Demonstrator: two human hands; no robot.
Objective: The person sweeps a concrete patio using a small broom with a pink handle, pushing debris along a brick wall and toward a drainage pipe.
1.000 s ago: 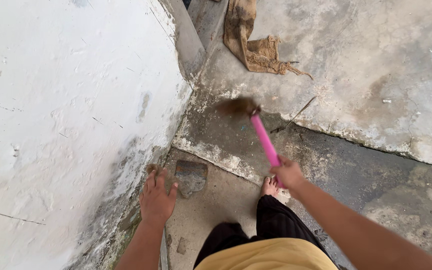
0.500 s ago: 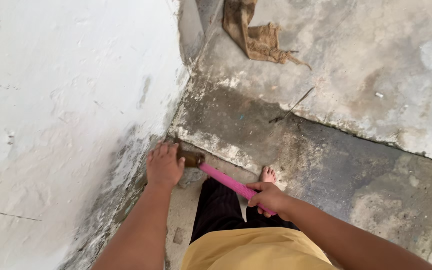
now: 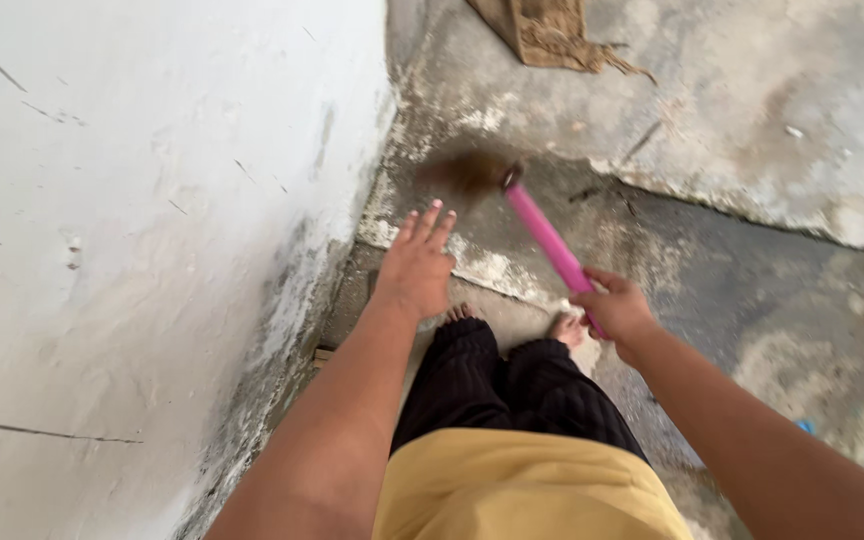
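Cracked grey concrete floor [image 3: 752, 300] meets a white plastered wall [image 3: 152, 200]. Right hand [image 3: 617, 312] grips a pink-handled hammer [image 3: 547, 240], its head blurred. Left hand [image 3: 417, 265] hovers apart, fingers spread, empty.

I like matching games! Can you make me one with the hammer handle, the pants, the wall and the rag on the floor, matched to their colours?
Things:
1. hammer handle
2. pants
3. wall
4. rag

Colours:
A. white
B. brown
C. pink
D. black

Pairs: 1-C, 2-D, 3-A, 4-B. The right hand grips the hammer handle; the left hand is open, with nothing in it.
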